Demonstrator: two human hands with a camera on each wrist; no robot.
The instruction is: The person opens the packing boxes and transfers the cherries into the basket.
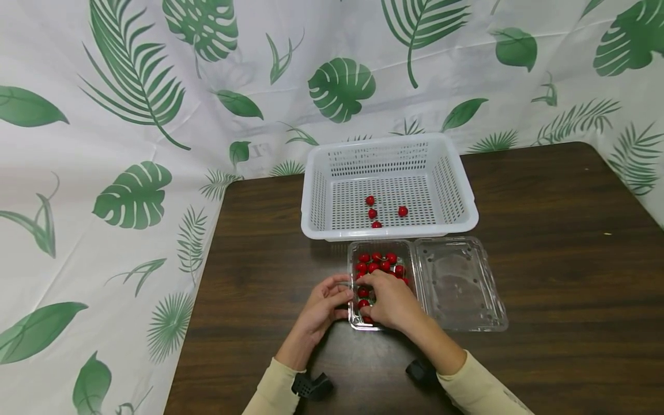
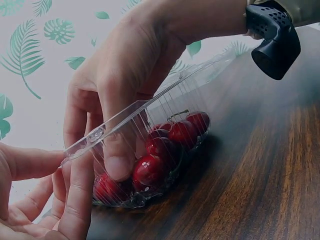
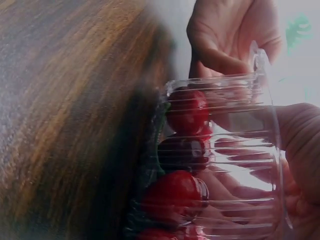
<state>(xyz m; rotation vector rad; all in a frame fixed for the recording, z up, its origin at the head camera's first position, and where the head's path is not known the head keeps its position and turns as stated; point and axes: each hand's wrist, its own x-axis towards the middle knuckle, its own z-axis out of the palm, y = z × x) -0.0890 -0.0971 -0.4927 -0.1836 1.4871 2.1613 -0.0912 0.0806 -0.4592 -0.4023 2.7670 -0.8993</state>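
A clear plastic clamshell container (image 1: 355, 324) of red cherries (image 2: 150, 170) lies opened out on the dark wooden table. My left hand (image 1: 325, 302) rests at its left wall with the fingers spread, a fingertip right at the rim corner in the left wrist view. My right hand (image 1: 391, 300) reaches down into the container from above. Its thumb (image 2: 119, 167) points straight down among the cherries, and the right wrist view shows it right at a cherry (image 3: 187, 110). Thumb and index stand apart, with cherries visible between them in the head view.
Behind the container stands a white perforated basket (image 1: 389, 235) with several cherries (image 1: 372, 213) on its floor. The transparent lid (image 1: 459, 282) lies folded out to the right. A leaf-patterned white curtain (image 1: 280, 115) hangs behind the brown table (image 1: 560, 259).
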